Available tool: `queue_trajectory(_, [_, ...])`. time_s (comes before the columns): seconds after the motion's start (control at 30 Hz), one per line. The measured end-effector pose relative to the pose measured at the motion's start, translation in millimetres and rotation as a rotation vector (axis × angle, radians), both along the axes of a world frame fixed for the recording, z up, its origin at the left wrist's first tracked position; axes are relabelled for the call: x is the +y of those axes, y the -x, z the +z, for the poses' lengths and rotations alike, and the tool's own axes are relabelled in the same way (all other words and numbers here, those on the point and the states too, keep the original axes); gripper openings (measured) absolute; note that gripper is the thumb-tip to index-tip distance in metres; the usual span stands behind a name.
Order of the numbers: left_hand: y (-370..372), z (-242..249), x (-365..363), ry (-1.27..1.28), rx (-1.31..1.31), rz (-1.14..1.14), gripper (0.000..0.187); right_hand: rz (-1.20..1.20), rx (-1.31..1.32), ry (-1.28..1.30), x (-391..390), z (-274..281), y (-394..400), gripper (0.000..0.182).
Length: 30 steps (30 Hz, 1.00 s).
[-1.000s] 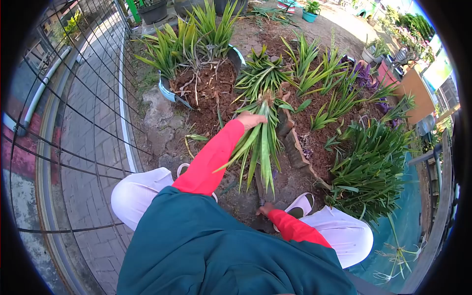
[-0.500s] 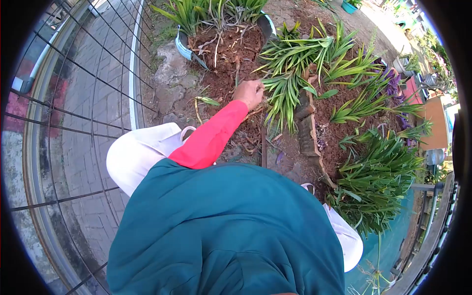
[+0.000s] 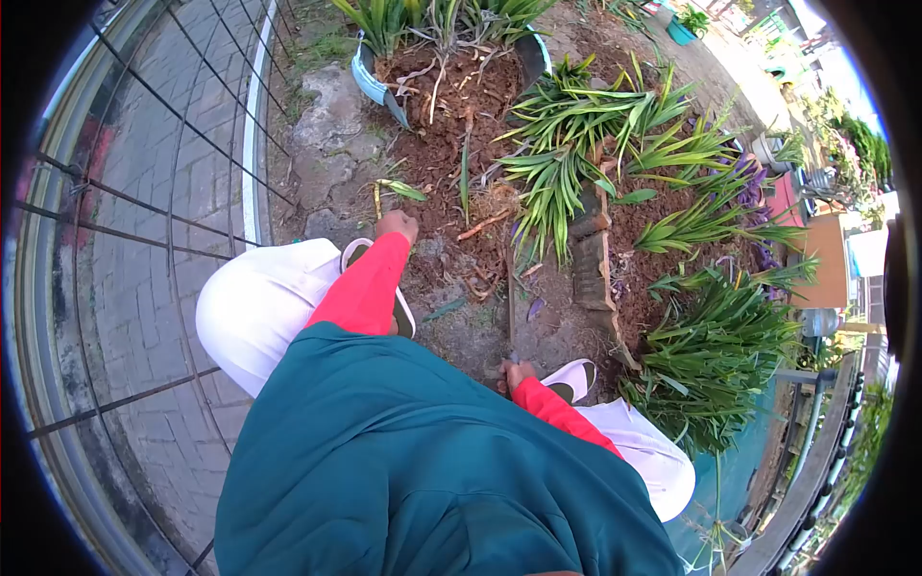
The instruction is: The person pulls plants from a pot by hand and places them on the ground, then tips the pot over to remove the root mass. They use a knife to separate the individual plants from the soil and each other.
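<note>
My left hand (image 3: 397,227) is closed at the lower end of a small plant cutting (image 3: 400,189) with a yellowish stem and a few green leaves, low over the soil. Near my right foot, my right hand (image 3: 519,372) is wrapped round the near end of a long, thin, brown tool (image 3: 510,307) that points away from me. Leafy uprooted plants (image 3: 557,178) lie in a heap ahead and to the right. Loose reddish soil (image 3: 432,158) with root bits spreads between the hands and a broken blue pot (image 3: 368,82).
A wire fence (image 3: 173,221) with a paved path behind it runs along the left. Tilted roof tiles (image 3: 593,264) edge a planted bed at right, beside a dense pile of cut green leaves (image 3: 720,355). My white-clad knees (image 3: 264,302) flank the work area.
My left hand has moved from the leafy heap back left to the small cutting. My right hand, hidden before, now shows on the brown tool. The view has shifted slightly.
</note>
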<state>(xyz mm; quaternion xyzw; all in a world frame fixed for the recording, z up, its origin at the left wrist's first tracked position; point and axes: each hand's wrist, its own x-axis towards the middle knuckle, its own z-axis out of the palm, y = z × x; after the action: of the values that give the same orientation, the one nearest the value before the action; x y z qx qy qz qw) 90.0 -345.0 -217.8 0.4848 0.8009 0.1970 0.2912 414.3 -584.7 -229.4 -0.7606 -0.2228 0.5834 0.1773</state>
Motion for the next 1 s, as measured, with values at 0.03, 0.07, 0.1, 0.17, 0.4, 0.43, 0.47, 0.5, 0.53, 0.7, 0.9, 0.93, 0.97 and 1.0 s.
queue_trajectory(0.03, [-3,6,-2,-0.025,-0.089,0.147,0.018,-0.041,-0.023,-0.016,-6,-5,-6,0.021])
queue_trajectory(0.07, [-4,-2,-1,-0.112,-0.081,0.228,0.016,0.047,-0.205,-0.087,-14,-15,-11,0.021])
queue_trajectory(0.1, [-5,-13,0,-0.198,-0.074,0.318,0.015,0.141,-0.386,-0.151,-16,-20,-15,0.022])
queue_trajectory(0.17, [-5,-26,3,-0.26,-0.064,0.399,0.015,0.108,-0.315,-0.31,0,14,-12,0.012])
queue_trajectory(0.4, [-21,-12,-7,-0.409,-0.059,0.373,0.019,-0.296,0.161,-0.646,199,160,-7,0.012])
queue_trajectory(0.43, [-19,-15,-10,-0.421,-0.059,0.365,0.019,-0.322,0.107,-0.662,230,184,-9,0.01])
queue_trajectory(0.47, [-16,-19,-11,-0.455,-0.058,0.353,0.019,-0.332,0.088,-0.666,262,197,-20,0.008])
queue_trajectory(0.5, [-14,-22,-11,-0.487,-0.056,0.345,0.019,-0.34,0.068,-0.669,292,209,-29,0.008])
queue_trajectory(0.53, [-14,-16,-12,-0.497,-0.057,0.343,0.019,-0.41,0.139,-0.672,316,227,-32,0.007])
queue_trajectory(0.7, [-11,-17,-16,-0.437,0.123,0.473,0.022,-0.474,0.526,-0.424,426,220,-105,0.008])
queue_trajectory(0.9, [-18,-25,-11,-0.473,0.129,0.421,0.023,-0.293,0.348,-0.434,460,207,-117,0.008])
queue_trajectory(0.93, [-21,-24,-11,-0.484,0.123,0.414,0.022,-0.215,0.284,-0.41,459,215,-111,0.006])
queue_trajectory(0.97, [-25,-23,-11,-0.492,0.111,0.399,0.022,-0.143,0.214,-0.385,455,226,-111,0.004])
queue_trajectory(1.0, [-27,-18,-11,-0.474,0.096,0.397,0.022,-0.034,0.119,-0.337,448,244,-103,0.006])
